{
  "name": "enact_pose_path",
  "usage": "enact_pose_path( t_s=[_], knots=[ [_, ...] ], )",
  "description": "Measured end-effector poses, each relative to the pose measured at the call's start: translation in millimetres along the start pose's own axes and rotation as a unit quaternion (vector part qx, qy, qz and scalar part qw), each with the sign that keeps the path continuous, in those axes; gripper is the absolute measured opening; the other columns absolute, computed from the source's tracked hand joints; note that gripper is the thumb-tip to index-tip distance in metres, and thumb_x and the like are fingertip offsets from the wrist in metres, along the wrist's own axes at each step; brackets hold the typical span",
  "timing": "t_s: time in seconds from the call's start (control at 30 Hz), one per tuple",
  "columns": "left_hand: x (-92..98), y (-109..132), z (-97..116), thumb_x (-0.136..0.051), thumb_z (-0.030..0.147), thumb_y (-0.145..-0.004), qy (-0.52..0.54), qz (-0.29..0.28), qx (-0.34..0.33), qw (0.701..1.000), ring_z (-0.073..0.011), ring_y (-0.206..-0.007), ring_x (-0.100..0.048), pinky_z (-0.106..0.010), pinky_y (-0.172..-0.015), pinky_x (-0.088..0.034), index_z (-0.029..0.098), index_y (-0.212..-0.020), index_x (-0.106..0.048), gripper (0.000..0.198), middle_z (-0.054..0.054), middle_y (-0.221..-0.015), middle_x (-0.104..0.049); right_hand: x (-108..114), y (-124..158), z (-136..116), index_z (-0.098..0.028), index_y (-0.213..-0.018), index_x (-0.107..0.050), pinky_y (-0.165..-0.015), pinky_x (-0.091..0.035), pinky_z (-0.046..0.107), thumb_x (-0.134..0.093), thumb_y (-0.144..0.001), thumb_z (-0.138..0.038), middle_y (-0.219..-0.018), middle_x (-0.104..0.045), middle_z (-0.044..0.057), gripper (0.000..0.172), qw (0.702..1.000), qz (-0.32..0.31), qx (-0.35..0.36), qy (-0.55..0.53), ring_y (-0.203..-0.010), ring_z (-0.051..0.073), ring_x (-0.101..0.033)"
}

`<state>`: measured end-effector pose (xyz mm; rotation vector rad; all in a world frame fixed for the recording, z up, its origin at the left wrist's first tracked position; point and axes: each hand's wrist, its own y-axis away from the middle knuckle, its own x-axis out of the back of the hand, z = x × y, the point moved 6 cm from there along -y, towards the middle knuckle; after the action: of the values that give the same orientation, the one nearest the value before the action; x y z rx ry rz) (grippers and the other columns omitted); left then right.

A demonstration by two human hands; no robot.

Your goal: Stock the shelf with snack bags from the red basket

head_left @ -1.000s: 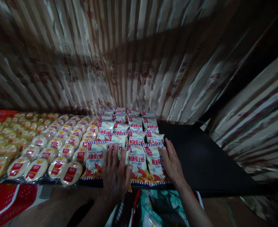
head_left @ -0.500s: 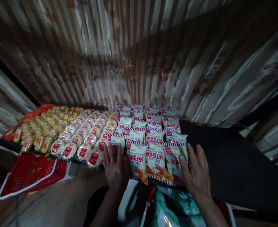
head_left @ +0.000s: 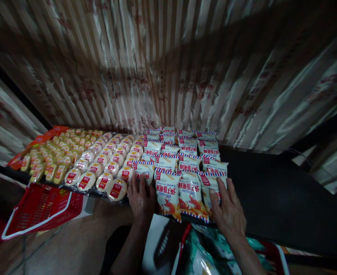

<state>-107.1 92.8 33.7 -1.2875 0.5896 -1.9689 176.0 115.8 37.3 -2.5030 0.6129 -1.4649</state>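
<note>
Rows of white snack bags [head_left: 190,191] with red lettering and striped edges lie overlapping on a black shelf [head_left: 282,194]. My left hand [head_left: 142,200] rests its spread fingers on the lower part of the front-left bag [head_left: 144,170], beside the round wrapped crackers. On the other side, my right hand [head_left: 228,208] lies with fingers apart over the right part of the front-right bag [head_left: 210,183]. Both hands are open and grip nothing. Round crackers [head_left: 117,190] in clear wrap, with red labels, fill the shelf left of the bags.
Small yellow wrapped snacks [head_left: 52,172] and orange packs [head_left: 39,139] lie farther left. A red basket [head_left: 45,208] stands below the shelf's left part. Green bags [head_left: 198,252] sit in another basket under my right arm. Printed plastic sheeting [head_left: 157,76] hangs behind the shelf.
My right hand has moved left, from the edge of the front-right bag onto it. My left hand has shifted slightly right and its fingers are a little more bent.
</note>
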Motion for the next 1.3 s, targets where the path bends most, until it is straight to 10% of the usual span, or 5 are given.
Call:
enact_pose_path(
  t_s=[0.47, 0.97, 1.13, 1.3],
  knots=[
    [-12.3, -17, 6, -0.045, 0.032, -0.094, 0.057, -0.044, 0.007, 0.997, -0.0368, -0.139, -0.031, -0.057, -0.104, -0.036, 0.016, -0.135, -0.05, 0.045, -0.021, -0.152, -0.03, 0, 3, -3, -0.022, -0.143, -0.041, -0.107, -0.039, 0.052, -0.026, -0.093, -0.054, -0.155, -0.03, 0.01, 0.061, 1.0, 0.005, 0.004, 0.015, -0.136, 0.034, -0.039],
    [39.6, 17, 37, -0.04, 0.02, -0.093, 0.095, -0.038, -0.128, 0.986, -0.032, -0.145, -0.019, -0.057, -0.112, -0.025, 0.017, -0.142, -0.037, 0.05, -0.018, -0.151, -0.033, 3, 6, -3, -0.018, -0.144, -0.039, -0.109, -0.036, 0.05, -0.028, -0.094, -0.049, -0.156, -0.027, 0.012, 0.059, 0.999, -0.026, 0.015, 0.013, -0.141, 0.031, -0.03],
    [71.9, 69, 79, -0.04, 0.009, -0.088, 0.21, -0.073, -0.234, 0.946, -0.0283, -0.141, -0.032, -0.05, -0.103, -0.043, 0.018, -0.138, -0.038, 0.051, -0.016, -0.139, -0.05, 13, 3, -5, -0.017, -0.143, -0.04, -0.112, -0.03, 0.048, -0.027, -0.095, -0.045, -0.155, -0.028, 0.013, 0.057, 0.999, 0.003, 0.045, -0.011, -0.143, 0.028, -0.025],
    [86.3, 171, 127, -0.044, 0.022, -0.089, 0.304, -0.31, -0.409, 0.803, -0.0235, -0.121, -0.054, -0.036, -0.096, -0.047, 0.013, -0.117, -0.056, 0.032, -0.011, -0.118, -0.065, 46, 21, 21, -0.011, -0.125, -0.052, -0.106, -0.036, 0.046, -0.025, -0.095, -0.04, -0.131, -0.052, 0.02, 0.049, 0.983, 0.164, 0.021, -0.083, -0.128, 0.026, -0.045]
  ],
)
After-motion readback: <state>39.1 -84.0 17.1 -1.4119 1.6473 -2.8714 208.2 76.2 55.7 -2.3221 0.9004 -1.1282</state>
